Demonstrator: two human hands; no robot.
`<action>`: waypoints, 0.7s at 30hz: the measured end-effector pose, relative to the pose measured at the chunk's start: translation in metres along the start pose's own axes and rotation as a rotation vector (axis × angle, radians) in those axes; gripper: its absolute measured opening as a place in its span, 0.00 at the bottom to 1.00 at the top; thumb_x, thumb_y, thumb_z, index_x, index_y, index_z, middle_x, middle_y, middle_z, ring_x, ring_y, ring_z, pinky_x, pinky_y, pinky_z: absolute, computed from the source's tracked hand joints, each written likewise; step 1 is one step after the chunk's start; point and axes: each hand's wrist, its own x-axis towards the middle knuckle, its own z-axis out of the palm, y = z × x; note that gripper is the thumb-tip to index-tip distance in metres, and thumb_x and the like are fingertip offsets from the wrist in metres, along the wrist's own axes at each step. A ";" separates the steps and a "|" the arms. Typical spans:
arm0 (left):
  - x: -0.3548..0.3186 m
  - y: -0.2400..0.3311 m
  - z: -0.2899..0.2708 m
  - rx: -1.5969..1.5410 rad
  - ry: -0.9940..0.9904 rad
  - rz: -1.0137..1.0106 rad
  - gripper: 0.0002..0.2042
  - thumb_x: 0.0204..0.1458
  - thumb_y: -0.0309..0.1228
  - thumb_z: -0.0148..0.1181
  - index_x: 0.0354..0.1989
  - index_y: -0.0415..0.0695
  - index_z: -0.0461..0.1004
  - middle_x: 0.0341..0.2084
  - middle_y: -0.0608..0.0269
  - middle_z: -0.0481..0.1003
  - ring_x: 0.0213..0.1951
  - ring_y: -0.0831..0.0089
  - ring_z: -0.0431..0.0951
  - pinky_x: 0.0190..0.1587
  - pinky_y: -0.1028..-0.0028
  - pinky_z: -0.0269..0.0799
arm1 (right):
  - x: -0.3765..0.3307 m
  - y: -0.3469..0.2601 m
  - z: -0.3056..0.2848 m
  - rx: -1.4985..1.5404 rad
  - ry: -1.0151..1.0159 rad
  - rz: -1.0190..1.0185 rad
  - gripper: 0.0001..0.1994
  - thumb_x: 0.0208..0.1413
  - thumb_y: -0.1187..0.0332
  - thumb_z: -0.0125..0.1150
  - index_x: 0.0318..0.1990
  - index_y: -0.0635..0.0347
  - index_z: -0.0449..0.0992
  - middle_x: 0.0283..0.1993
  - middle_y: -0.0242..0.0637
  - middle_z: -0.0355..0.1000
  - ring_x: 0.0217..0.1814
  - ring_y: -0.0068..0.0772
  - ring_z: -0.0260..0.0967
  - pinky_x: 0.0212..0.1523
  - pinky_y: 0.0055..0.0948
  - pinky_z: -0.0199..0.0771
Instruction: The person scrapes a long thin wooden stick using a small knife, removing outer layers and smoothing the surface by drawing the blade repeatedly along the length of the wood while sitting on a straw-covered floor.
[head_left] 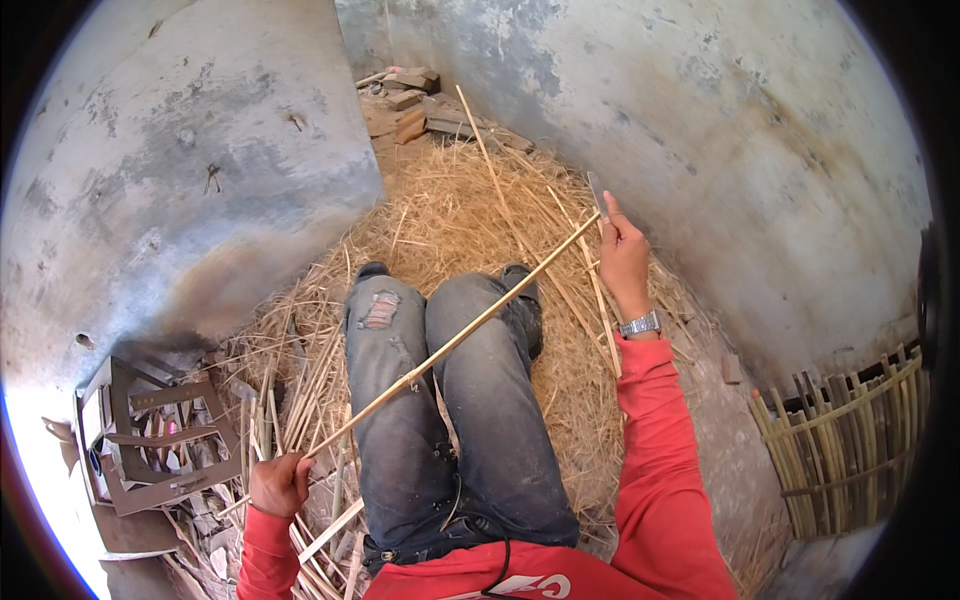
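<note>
A long, thin bamboo strip (450, 345) runs slantwise above my thighs, from lower left to upper right, with a node near its middle. My left hand (281, 483) is closed round its lower end by my left hip. At the far right my right hand (624, 255) grips a knife, its grey blade (597, 190) pointing up and away. The strip's upper end meets the knife beside my fingers. The knife's handle is hidden in my palm.
Pale shavings (450, 200) cover the floor ahead, with loose bamboo strips (300, 400) at left. A brown frame-like object (175, 440) stands at left, a slatted bamboo panel (850, 440) at right. Bricks (410, 88) lie in the far corner between walls (740, 150).
</note>
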 end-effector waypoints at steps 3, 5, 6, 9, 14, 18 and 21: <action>0.000 -0.005 0.004 0.072 0.037 0.012 0.15 0.60 0.35 0.66 0.22 0.45 0.72 0.15 0.54 0.71 0.17 0.50 0.73 0.20 0.57 0.66 | -0.017 -0.011 0.012 0.141 -0.092 0.037 0.20 0.69 0.67 0.55 0.67 0.47 0.75 0.20 0.37 0.60 0.22 0.23 0.53 0.25 0.31 0.60; 0.002 -0.004 0.001 0.134 0.059 0.013 0.16 0.59 0.36 0.67 0.22 0.46 0.71 0.15 0.54 0.71 0.17 0.50 0.73 0.19 0.57 0.65 | -0.040 -0.028 0.021 0.153 -0.185 -0.028 0.20 0.69 0.69 0.56 0.67 0.49 0.75 0.21 0.38 0.63 0.22 0.22 0.55 0.25 0.31 0.61; 0.006 -0.001 -0.002 0.160 0.070 0.013 0.16 0.59 0.37 0.67 0.22 0.46 0.71 0.15 0.55 0.71 0.16 0.51 0.73 0.19 0.57 0.65 | -0.052 -0.036 0.023 0.154 -0.230 -0.060 0.20 0.69 0.69 0.56 0.66 0.50 0.75 0.21 0.38 0.65 0.23 0.21 0.56 0.25 0.32 0.62; 0.012 0.010 -0.009 0.203 0.098 0.018 0.16 0.58 0.37 0.68 0.21 0.46 0.70 0.15 0.57 0.70 0.16 0.52 0.73 0.19 0.58 0.65 | -0.082 -0.061 0.024 0.283 -0.279 -0.127 0.18 0.67 0.71 0.55 0.63 0.55 0.78 0.23 0.53 0.73 0.18 0.44 0.70 0.24 0.39 0.67; 0.028 0.043 0.000 0.166 0.104 -0.010 0.16 0.57 0.36 0.69 0.21 0.46 0.70 0.15 0.57 0.70 0.16 0.52 0.72 0.19 0.58 0.64 | -0.114 -0.100 0.012 0.295 -0.363 -0.147 0.19 0.66 0.71 0.55 0.64 0.55 0.77 0.26 0.55 0.74 0.20 0.51 0.72 0.24 0.42 0.69; 0.035 0.052 0.014 0.128 0.118 0.009 0.16 0.58 0.36 0.68 0.22 0.46 0.69 0.15 0.56 0.70 0.16 0.52 0.72 0.19 0.57 0.64 | -0.113 -0.105 0.006 0.298 -0.409 -0.092 0.21 0.66 0.72 0.54 0.66 0.55 0.75 0.33 0.57 0.77 0.25 0.55 0.75 0.26 0.45 0.72; 0.049 0.075 0.021 0.085 0.065 -0.028 0.15 0.59 0.33 0.67 0.23 0.44 0.70 0.16 0.52 0.71 0.18 0.48 0.74 0.22 0.56 0.66 | -0.128 -0.117 0.004 0.357 -0.460 -0.125 0.21 0.66 0.73 0.54 0.66 0.55 0.75 0.36 0.58 0.77 0.27 0.56 0.76 0.27 0.44 0.73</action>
